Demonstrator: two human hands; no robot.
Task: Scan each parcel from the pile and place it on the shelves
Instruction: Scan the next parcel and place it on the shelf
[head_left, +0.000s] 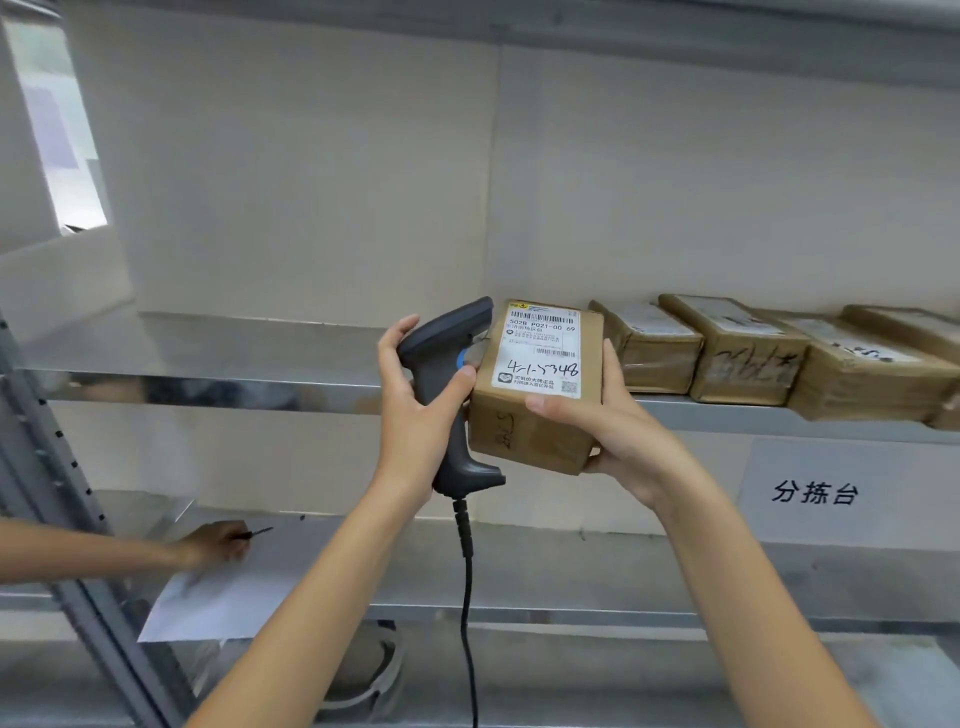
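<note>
My right hand (608, 431) grips a small brown cardboard parcel (524, 415) from below and the side, its white label with barcode and handwritten "4-1-5348" facing me. My left hand (415, 410) holds a dark grey corded barcode scanner (447, 353) by its handle, thumb near the blue trigger, its head right beside the parcel's left top edge. Both are raised in front of the metal shelf (208, 387). Several taped brown parcels (743, 353) lie in a row on that shelf to the right.
The scanner's cable (467, 597) hangs down between my arms. On the lower shelf another person's hand (218, 543) holds a pen over a white sheet (218, 603). A white sign with black characters (815, 491) hangs at right. A grey upright post (62, 493) stands at left.
</note>
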